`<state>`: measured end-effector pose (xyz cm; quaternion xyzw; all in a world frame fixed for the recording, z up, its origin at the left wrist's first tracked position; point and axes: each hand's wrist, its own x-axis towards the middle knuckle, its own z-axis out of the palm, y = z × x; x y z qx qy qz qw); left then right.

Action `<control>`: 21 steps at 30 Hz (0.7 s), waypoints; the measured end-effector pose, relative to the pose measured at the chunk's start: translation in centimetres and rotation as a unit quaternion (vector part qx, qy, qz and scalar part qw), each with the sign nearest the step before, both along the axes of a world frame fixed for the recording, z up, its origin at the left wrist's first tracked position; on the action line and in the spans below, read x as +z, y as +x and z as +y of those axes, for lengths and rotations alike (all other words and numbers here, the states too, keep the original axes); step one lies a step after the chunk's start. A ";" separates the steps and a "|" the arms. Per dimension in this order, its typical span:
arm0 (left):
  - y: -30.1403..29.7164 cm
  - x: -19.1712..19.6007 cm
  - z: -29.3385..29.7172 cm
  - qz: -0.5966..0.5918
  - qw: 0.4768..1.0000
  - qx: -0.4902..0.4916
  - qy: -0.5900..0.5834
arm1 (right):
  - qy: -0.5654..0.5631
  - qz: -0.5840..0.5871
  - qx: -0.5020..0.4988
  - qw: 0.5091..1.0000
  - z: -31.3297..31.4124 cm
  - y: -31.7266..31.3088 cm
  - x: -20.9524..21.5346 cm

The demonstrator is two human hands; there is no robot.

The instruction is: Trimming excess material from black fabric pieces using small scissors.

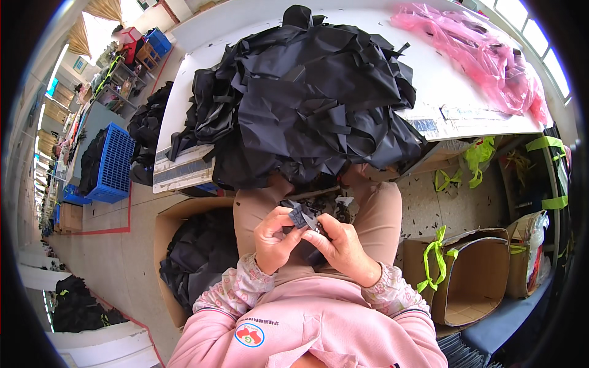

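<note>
Above my lap, my left hand (275,239) pinches a small folded piece of dark grey fabric (299,216) between thumb and fingers. My right hand (345,248) closes in from the other side, thumb and fingers pressed at the piece's right end. A greyish, partly shiny bit shows between the two hands; whether it is fabric or a small tool is too small to tell. Just beyond my knees, a big heap of black fabric pieces (294,104) covers the middle of the white table (178,122) and hangs over its near edge.
Left of my legs stands a cardboard box (164,245) with black fabric inside. An open cardboard box (472,282) with a green tie (437,260) is at the right. Pink plastic sheeting (478,55) lies on the table's far right. A blue crate (113,165) stands farther left; scraps litter the floor.
</note>
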<state>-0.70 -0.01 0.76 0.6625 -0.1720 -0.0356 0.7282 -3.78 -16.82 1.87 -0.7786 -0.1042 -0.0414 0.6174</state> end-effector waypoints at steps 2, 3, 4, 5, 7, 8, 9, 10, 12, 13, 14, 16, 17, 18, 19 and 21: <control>-0.1 0.0 0.0 0.005 1.000 -0.001 -0.001 | -0.002 -0.008 -0.010 1.000 0.0 0.0 -0.2; -0.1 0.0 0.0 0.010 1.000 -0.001 -0.003 | -0.002 -0.008 -0.010 1.000 0.0 -0.1 -0.2; -0.2 0.0 0.0 0.010 1.000 -0.001 -0.002 | 0.000 -0.009 -0.011 1.000 0.1 -0.1 -0.2; -0.2 0.0 0.0 0.014 1.000 -0.001 -0.003 | 0.003 -0.009 -0.013 1.000 0.1 -0.1 -0.2; -0.2 -0.2 0.1 0.019 1.000 -0.001 -0.004 | 0.005 -0.005 -0.010 1.000 0.0 -0.1 0.0; -0.2 -0.3 0.2 -0.001 1.000 -0.006 0.009 | 0.007 -0.002 -0.007 1.000 0.0 -0.1 0.1; -0.1 -0.3 0.3 -0.021 0.999 -0.011 0.022 | 0.007 -0.001 -0.008 1.000 -0.1 -0.1 0.3; 0.0 -0.4 0.3 -0.020 1.000 -0.011 0.022 | 0.004 0.002 -0.007 1.000 -0.1 -0.1 0.4; 0.2 -0.6 0.3 -0.041 0.998 -0.013 0.039 | 0.000 0.006 -0.006 1.000 -0.2 0.0 0.2; 0.1 -0.4 0.4 -0.044 0.998 -0.013 0.039 | 0.007 0.010 -0.006 1.000 -0.2 -0.2 0.2; 0.0 -0.1 0.4 -0.048 0.998 -0.015 0.047 | 0.015 0.014 -0.006 1.000 -0.2 -0.4 0.2; -0.1 0.0 0.5 -0.050 0.997 -0.017 0.055 | 0.013 0.014 -0.007 1.000 -0.2 -0.5 0.1; -0.1 0.0 0.6 -0.046 0.997 -0.016 0.062 | 0.012 0.017 -0.007 1.000 -0.2 -0.4 0.0; 0.0 0.0 0.6 -0.044 0.997 -0.014 0.068 | 0.012 0.017 -0.007 1.000 -0.2 -0.3 0.0; 0.0 -0.2 0.6 -0.042 0.997 -0.015 0.068 | 0.006 0.010 -0.009 1.000 -0.2 -0.3 0.1; 0.2 -0.3 0.6 -0.042 0.997 -0.019 0.065 | 0.000 0.002 -0.011 1.000 -0.3 -0.2 0.0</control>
